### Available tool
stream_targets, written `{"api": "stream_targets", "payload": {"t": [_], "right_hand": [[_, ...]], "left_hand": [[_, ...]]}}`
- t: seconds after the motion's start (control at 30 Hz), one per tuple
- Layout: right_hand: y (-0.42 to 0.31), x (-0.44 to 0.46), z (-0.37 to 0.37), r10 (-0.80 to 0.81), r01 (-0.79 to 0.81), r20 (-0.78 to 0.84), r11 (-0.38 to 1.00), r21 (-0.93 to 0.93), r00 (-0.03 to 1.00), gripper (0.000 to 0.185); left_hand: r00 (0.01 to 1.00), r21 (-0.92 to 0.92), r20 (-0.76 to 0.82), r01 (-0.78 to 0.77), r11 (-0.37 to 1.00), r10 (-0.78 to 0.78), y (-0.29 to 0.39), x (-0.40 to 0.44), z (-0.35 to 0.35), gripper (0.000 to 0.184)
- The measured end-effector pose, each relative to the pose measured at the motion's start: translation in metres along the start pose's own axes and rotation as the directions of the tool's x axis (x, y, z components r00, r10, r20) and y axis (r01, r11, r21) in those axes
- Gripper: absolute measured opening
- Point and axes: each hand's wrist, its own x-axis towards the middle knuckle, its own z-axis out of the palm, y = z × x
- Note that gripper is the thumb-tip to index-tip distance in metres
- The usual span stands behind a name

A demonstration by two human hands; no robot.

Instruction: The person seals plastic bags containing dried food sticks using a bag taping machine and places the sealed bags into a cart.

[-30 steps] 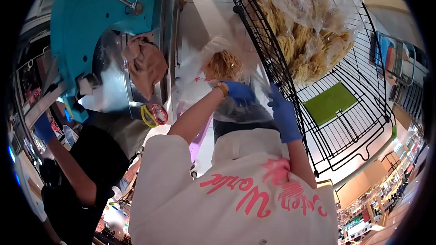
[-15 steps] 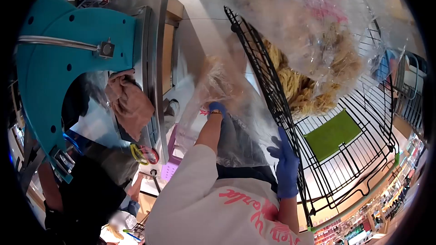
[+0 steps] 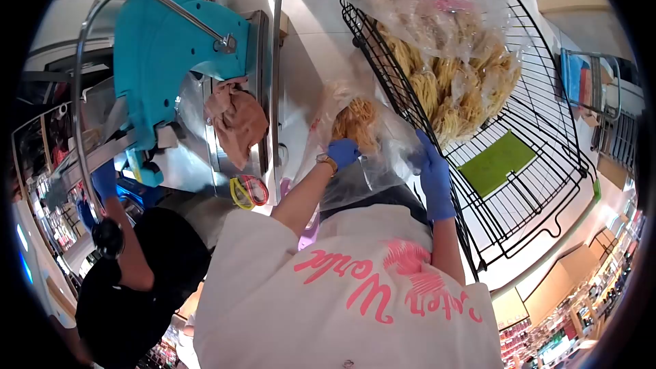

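A clear plastic bag hangs before my lap, with a bundle of tan, noodle-like strands in it. My left hand, in a blue glove, is closed at the lower end of that bundle. My right hand, also gloved in blue, is at the bag's right edge beside the cart; its thumb shows dimly through the plastic, and the fingers seem to grip the film. To the right, a black wire shopping cart carries a large clear bag and more tan strand bundles.
At left stands a teal machine on a metal-edged table, with a brown cloth and yellow and red tape rolls. A co-worker in black has a blue-gloved hand near the machine. A green panel sits on the cart's wires.
The view has shifted. My left hand has come up slightly to the right, and the strand bundle now shows clearly beside it. The co-worker's gloved hand has come into view.
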Motion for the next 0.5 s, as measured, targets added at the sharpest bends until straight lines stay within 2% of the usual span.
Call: {"api": "stream_targets", "payload": {"t": [0.03, 0.07, 0.1, 0.17, 0.2, 0.23, 0.27, 0.3, 0.33, 0.37, 0.43, 0.47, 0.5], "right_hand": [[0.007, 0.002, 0.000, -0.015, 0.015, 0.008, 0.998, -0.060, 1.000, 0.052], [0.017, 0.003, 0.000, -0.112, 0.112, 0.010, 0.985, -0.135, 0.994, 0.048], [0.020, 0.003, 0.000, -0.115, 0.114, 0.003, 0.985, -0.131, 0.993, 0.048], [0.018, 0.006, -0.006, -0.202, 0.218, 0.084, 0.903, -0.369, 0.976, 0.046], [-0.012, 0.001, -0.013, 0.073, -0.004, 0.161, 0.920, -0.391, 0.984, 0.057], [-0.017, -0.005, -0.015, 0.063, 0.000, 0.149, 0.920, -0.393, 0.987, 0.057], [-0.020, -0.011, -0.017, -0.231, 0.290, 0.185, 0.858, -0.423, 0.955, 0.067], [-0.030, -0.015, -0.021, -0.241, 0.354, 0.292, 0.823, -0.443, 0.926, 0.083], [-0.040, -0.020, -0.025, -0.248, 0.421, 0.396, 0.788, -0.449, 0.884, 0.101], [-0.053, -0.027, -0.027, -0.257, 0.436, 0.404, 0.776, -0.455, 0.878, 0.101], [-0.076, -0.037, -0.025, -0.473, 0.622, 0.423, 0.700, -0.352, 0.773, 0.102], [-0.088, -0.039, -0.022, -0.528, 0.625, 0.368, 0.748, -0.225, 0.765, 0.097], [-0.097, -0.038, -0.017, -0.544, 0.643, 0.376, 0.733, -0.223, 0.750, 0.097]], "left_hand": [[0.999, -0.012, -0.004, -0.052, 0.999, 0.052, 0.006, -0.008, -0.009, 0.030], [0.998, -0.004, -0.008, -0.058, 0.998, 0.058, 0.014, -0.018, -0.016, 0.030], [0.992, -0.027, -0.050, -0.121, 0.992, 0.120, 0.021, -0.030, -0.023, 0.030], [0.977, -0.036, -0.096, -0.197, 0.980, 0.193, 0.037, -0.053, -0.037, 0.031], [0.961, -0.152, -0.184, -0.237, 0.959, 0.209, 0.047, -0.066, -0.045, 0.030], [0.937, -0.262, -0.274, -0.288, 0.921, 0.215, 0.057, -0.077, -0.056, 0.031], [0.932, -0.258, -0.284, -0.300, 0.918, 0.225, 0.065, -0.088, -0.069, 0.031], [0.958, -0.506, -0.244, -0.261, 0.822, 0.153, 0.075, -0.103, -0.087, 0.030], [0.978, -0.720, -0.185, -0.199, 0.665, 0.093, 0.085, -0.119, -0.103, 0.031], [0.975, -0.721, -0.204, -0.212, 0.659, 0.090, 0.096, -0.135, -0.117, 0.031], [0.961, -0.875, -0.236, -0.273, 0.399, 0.141, 0.120, -0.169, -0.149, 0.031], [0.969, -0.879, -0.203, -0.244, 0.410, 0.141, 0.142, -0.191, -0.172, 0.024], [0.965, -0.872, -0.225, -0.262, 0.413, 0.136, 0.149, -0.196, -0.185, 0.024]]}}
